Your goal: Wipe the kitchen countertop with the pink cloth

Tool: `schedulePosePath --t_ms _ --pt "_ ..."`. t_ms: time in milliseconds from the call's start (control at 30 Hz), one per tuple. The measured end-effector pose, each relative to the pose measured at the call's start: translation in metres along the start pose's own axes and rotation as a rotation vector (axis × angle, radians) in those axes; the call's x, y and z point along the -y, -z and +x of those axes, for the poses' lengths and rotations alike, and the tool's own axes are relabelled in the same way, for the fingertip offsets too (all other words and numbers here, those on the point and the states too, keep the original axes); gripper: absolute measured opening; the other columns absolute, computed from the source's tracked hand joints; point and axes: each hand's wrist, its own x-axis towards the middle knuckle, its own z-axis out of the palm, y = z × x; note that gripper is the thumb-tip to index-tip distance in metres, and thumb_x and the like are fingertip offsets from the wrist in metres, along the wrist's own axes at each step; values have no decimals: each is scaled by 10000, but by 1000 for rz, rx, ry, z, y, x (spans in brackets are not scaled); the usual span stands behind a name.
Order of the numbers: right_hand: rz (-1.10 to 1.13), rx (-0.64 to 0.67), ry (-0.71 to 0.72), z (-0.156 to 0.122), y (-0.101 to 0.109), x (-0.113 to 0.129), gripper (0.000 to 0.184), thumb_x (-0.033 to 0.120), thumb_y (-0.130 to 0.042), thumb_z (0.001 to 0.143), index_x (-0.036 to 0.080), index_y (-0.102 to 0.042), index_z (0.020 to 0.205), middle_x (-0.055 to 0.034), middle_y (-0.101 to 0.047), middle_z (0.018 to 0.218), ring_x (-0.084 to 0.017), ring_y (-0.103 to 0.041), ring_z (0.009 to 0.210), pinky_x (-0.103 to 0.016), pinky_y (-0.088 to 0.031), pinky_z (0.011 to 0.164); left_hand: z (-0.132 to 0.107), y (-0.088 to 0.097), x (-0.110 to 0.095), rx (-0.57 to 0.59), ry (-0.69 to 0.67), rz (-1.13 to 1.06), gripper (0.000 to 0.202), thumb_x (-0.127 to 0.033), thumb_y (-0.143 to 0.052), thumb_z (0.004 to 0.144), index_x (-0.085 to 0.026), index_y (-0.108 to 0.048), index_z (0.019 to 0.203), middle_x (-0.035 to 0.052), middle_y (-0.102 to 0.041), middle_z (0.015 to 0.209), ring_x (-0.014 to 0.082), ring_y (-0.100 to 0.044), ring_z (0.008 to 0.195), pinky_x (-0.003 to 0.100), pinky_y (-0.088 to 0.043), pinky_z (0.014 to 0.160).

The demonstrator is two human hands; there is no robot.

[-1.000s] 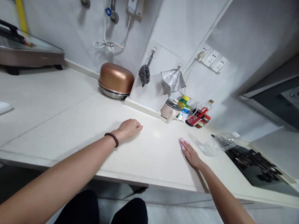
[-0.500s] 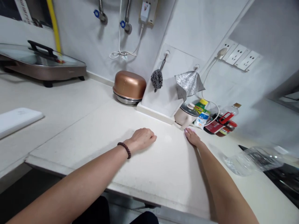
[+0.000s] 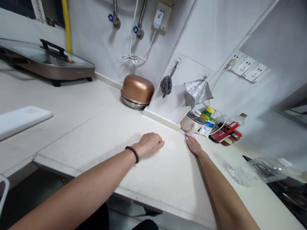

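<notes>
My left hand (image 3: 151, 143) rests on the white countertop (image 3: 153, 175) as a loose fist, with nothing seen in it and a dark bead bracelet (image 3: 133, 152) at the wrist. Further back and to the right, my right hand (image 3: 193, 145) presses down on a pink cloth (image 3: 186, 136), of which only a small edge shows past the fingers. Those fingertips are close beside the handle of a cream lidded pot (image 3: 189, 123), at the foot of the wall ledge (image 3: 163, 119).
Behind stand a copper-coloured bowl (image 3: 137, 88) on a steel one, and an electric griddle (image 3: 55, 68) at left. A white slab (image 3: 24, 119) lies near it. Seasoning bottles (image 3: 223, 132) crowd the right corner. A large clear bottle (image 3: 254, 172) stands by the black stove (image 3: 287, 191).
My right hand has slid a little left along the counter with the pink cloth, nearer the ledge. My left hand stays in a fist on the counter. The view has shifted slightly.
</notes>
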Motion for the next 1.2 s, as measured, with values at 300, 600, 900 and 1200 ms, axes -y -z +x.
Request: schedulePosePath --t_ms 300,600,900,1200 --pt "-3 12 -1 -3 2 5 617 532 -163 1012 289 -396 1529 -36 -400 1584 -275 -327 1475 -521 -294 1184 2 2 1 18 17 46 353 -245 -455 869 -184 -559 537 22 -484 553 152 -415 545 319 -271 593" --pt "-12 28 24 -7 7 9 601 510 -159 1021 298 -371 1542 -19 -391 1589 -256 -316 1481 -508 -294 1187 2 2 3 -12 -14 47 355 -265 -445 869 -187 -482 525 23 -468 543 139 -357 517 327 -221 561" --pt "43 26 39 -4 0 1 611 497 -187 1023 237 -402 1532 -41 -417 1575 -244 -328 1475 -434 -274 1204 4 1 18 15 55 166 366 -269 -405 896 -170 -582 592 69 -606 636 160 -476 560 317 -249 568" --pt "27 -24 -31 -35 5 -80 598 453 -192 987 276 -407 1516 -13 -456 1550 -236 -367 1457 -450 -296 1198 4 4 26 11 62 248 369 -273 -398 904 -170 -651 655 107 -686 721 192 -554 604 320 -291 582"
